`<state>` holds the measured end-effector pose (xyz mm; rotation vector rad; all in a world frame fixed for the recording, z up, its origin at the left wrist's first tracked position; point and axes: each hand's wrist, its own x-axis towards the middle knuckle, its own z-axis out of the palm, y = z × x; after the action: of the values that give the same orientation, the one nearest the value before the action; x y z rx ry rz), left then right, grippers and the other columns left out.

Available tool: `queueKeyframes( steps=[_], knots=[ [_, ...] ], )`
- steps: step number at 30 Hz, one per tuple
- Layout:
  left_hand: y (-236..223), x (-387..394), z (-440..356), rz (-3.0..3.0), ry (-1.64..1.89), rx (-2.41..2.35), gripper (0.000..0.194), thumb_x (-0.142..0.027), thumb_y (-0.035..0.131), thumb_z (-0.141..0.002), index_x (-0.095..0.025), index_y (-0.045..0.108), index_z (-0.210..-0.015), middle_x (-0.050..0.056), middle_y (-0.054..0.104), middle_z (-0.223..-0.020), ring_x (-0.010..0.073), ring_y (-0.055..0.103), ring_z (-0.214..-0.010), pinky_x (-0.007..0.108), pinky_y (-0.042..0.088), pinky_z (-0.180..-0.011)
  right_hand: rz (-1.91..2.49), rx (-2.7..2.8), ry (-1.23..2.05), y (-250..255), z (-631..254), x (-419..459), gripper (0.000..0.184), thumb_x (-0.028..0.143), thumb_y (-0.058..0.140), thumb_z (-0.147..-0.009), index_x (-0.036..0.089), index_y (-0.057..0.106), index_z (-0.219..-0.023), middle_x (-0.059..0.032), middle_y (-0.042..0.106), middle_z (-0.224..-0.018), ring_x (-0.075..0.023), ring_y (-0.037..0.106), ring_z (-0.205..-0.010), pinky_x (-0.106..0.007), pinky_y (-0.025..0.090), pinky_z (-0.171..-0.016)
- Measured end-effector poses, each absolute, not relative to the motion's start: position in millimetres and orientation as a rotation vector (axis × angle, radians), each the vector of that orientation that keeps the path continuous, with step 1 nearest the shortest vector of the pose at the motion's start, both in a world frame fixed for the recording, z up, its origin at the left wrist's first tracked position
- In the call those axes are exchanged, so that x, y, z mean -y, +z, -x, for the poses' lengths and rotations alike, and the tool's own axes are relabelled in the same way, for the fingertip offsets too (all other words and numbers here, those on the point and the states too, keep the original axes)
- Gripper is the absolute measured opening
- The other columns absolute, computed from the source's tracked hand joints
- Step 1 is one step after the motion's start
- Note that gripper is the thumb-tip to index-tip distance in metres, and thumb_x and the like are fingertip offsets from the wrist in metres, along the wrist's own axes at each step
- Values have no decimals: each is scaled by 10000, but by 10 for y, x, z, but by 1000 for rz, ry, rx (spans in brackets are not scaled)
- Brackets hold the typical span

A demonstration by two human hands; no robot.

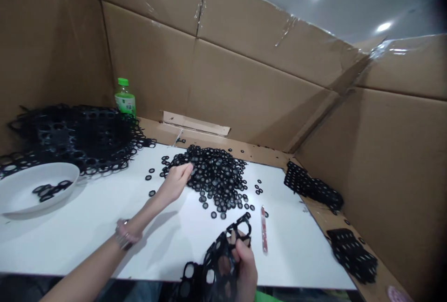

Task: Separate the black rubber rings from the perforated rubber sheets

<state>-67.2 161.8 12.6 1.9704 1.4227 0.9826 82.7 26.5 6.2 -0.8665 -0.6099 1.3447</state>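
Observation:
My left hand [175,182] is closed, raised at the left side of a pile of small black rings [218,176] on the white board. Its fingers are curled inward, and whatever they may hold is hidden. My right hand [246,265] grips a floppy black sheet with round holes [218,258] near the front edge. The thumb presses on the sheet beside a large open hole, and the sheet's lower part hangs out of the picture. Several loose rings lie around the pile.
A white bowl [66,170] with several black rings stands at the left, before a heap of black holed sheets [80,134]. Behind is a green-capped bottle [125,99]. Folded black sheets [352,255] and a red strip [264,232] lie right. Cardboard walls [251,78] enclose the board.

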Motion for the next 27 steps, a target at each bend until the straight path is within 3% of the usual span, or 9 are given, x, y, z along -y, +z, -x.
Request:
queueKeyframes(
  steps=[4, 9, 13, 18, 20, 22, 27],
  knots=[
    [18, -2019, 572, -2155, 841, -1469, 234, -330, 374, -889, -197, 416, -701, 11, 511, -625, 178, 536, -622, 259, 356, -588, 776, 395, 1470, 90, -860, -285, 291, 383, 745, -594, 197, 531, -659, 108, 322, -392, -46, 283, -360, -139, 303, -345],
    [-107, -2253, 418, -2222, 790, -1489, 78, -196, 456, -854, -176, 466, -779, 72, 577, -785, 212, 570, -739, 285, 387, -651, 791, 343, 1539, 79, -837, -287, 296, 268, 763, -550, 195, 513, -691, 111, 343, -429, -31, 280, -350, -119, 256, -318],
    [-2, -2174, 442, -2240, 828, -1464, 127, -206, 416, -872, -171, 467, -761, 62, 562, -810, 188, 543, -762, 278, 384, -688, 765, 341, 1504, 48, -822, -301, 257, 234, 736, -557, 189, 508, -668, 122, 322, -401, -24, 257, -343, -122, 277, -335],
    [341, -1434, 525, -2192, 909, -1081, 356, -340, 300, -917, -183, 357, -602, -33, 419, -581, 115, 417, -565, 225, 313, -552, 805, 333, 1482, 10, -786, -317, 213, 221, 708, -570, 185, 545, -703, 118, 349, -376, -34, 277, -325, -127, 257, -321],
    [434, -1078, 538, -2185, 749, -914, 373, -394, 425, -862, -179, 325, -573, -53, 363, -534, 102, 357, -518, 225, 270, -513, 821, 366, 1472, 9, -760, -316, 201, 220, 702, -573, 188, 538, -684, 105, 382, -392, -47, 321, -333, -148, 295, -330],
    [471, -809, 526, -2138, 637, -900, 363, -408, 473, -833, -179, 333, -589, -53, 377, -552, 105, 361, -540, 222, 273, -522, 814, 434, 1473, 12, -732, -312, 203, 246, 698, -578, 191, 539, -693, 98, 399, -419, -51, 345, -347, -165, 336, -354],
    [334, -677, 492, -1944, 671, -878, 328, -356, 320, -905, -179, 405, -642, -26, 469, -641, 124, 419, -648, 226, 331, -647, 849, 443, 1486, -32, -724, -238, 190, 225, 685, -573, 197, 554, -707, 83, 447, -497, -49, 384, -369, -167, 351, -370]
  ],
)
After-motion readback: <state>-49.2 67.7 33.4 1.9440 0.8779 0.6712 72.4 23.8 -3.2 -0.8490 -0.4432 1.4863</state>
